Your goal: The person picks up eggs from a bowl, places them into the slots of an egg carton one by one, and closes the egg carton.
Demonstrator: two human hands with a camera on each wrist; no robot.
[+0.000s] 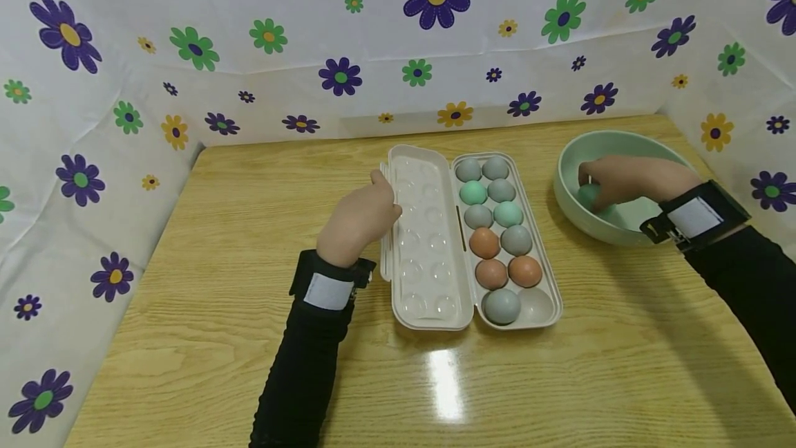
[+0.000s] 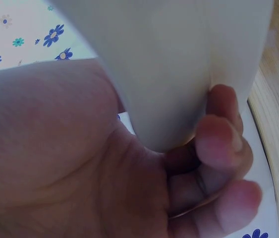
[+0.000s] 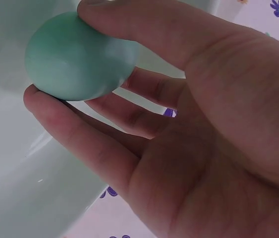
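Note:
My right hand (image 1: 616, 182) reaches into a pale green bowl (image 1: 622, 237) and pinches a green egg (image 3: 77, 57) between thumb and fingers. An opened white egg carton (image 1: 432, 320) lies at the middle of the table, its lid to the left. My left hand (image 1: 361, 220) grips the lid's left edge; in the left wrist view its fingers (image 2: 218, 146) curl round the white plastic. Grey eggs (image 1: 501, 306), green eggs (image 1: 508, 214) and brown eggs (image 1: 525, 271) fill the carton's cups, except the bare front right cup (image 1: 536, 306).
The carton and bowl stand on a wooden table (image 1: 218, 337), with a gap between them. A white cloth (image 1: 298, 12) printed with flowers rises behind the table and along both sides. Each wrist carries a black strap (image 1: 332, 282).

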